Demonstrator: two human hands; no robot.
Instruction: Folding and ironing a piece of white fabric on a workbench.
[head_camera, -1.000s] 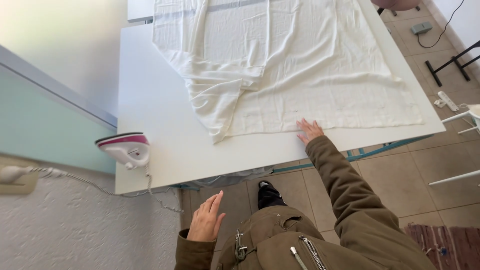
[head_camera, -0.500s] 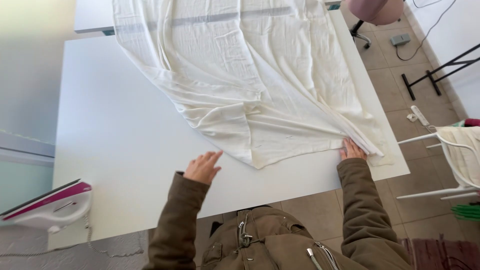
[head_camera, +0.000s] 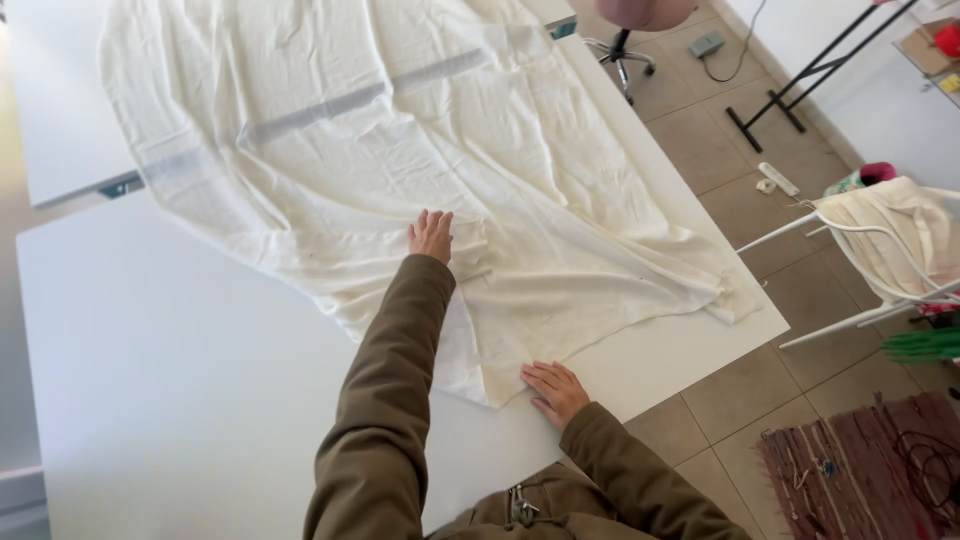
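One cream, wrinkled cloth (head_camera: 560, 190) lay over the white bench (head_camera: 180, 380); left hand (head_camera: 432, 236) and right hand (head_camera: 556, 390) pressed it flat, fingers spread.

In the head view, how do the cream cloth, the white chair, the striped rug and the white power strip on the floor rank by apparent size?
1. cream cloth, by far the largest.
2. white chair and striped rug: they look alike, and both are cut by the picture's edge, so I do not rank them.
3. white power strip, the smallest, though it lies farther from the camera.
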